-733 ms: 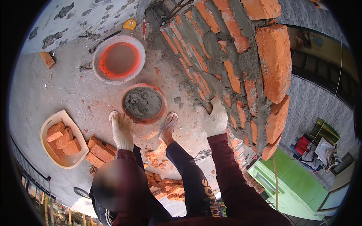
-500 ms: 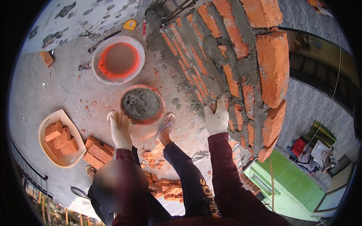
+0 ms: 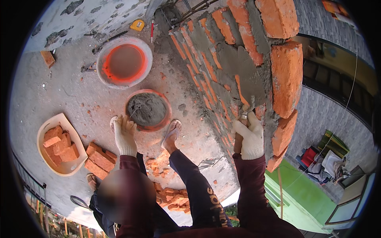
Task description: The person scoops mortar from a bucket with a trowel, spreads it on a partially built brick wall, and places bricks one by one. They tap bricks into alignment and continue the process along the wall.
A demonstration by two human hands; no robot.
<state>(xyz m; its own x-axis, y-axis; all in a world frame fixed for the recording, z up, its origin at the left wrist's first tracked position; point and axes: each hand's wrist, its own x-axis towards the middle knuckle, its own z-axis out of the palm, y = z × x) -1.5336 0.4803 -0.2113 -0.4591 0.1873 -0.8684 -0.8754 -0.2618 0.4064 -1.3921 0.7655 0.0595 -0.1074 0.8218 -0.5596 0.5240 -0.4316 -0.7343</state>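
Note:
My right hand [image 3: 250, 135], in a whitish knit glove, grips the handle of a trowel [image 3: 254, 85]. Its grey-smeared blade lies against the mortared face of a brick wall [image 3: 216, 75], just left of the large orange bricks along the edge. My left hand [image 3: 126, 135], gloved alike, has its fingers curled at the near left rim of a round orange bowl [image 3: 170, 109]. Grey wet mortar [image 3: 149, 110] fills the bowl. A thin rod [image 3: 133, 114] runs from the mortar to the left fingers, which close on it; its other end is hidden in the mortar.
A pale basin [image 3: 147, 69] of murky water stands beyond the bowl, near a yellow tape measure [image 3: 137, 25] and a red pencil [image 3: 152, 31]. At left are a cream tub [image 3: 43, 139] of bricks and a brick stack [image 3: 101, 160]. Brick rubble [image 3: 172, 198] lies by my legs.
My right hand has moved right with the trowel, carrying its blade from the left courses toward the large edge bricks. The left hand stays by the bowl; the view has shifted slightly.

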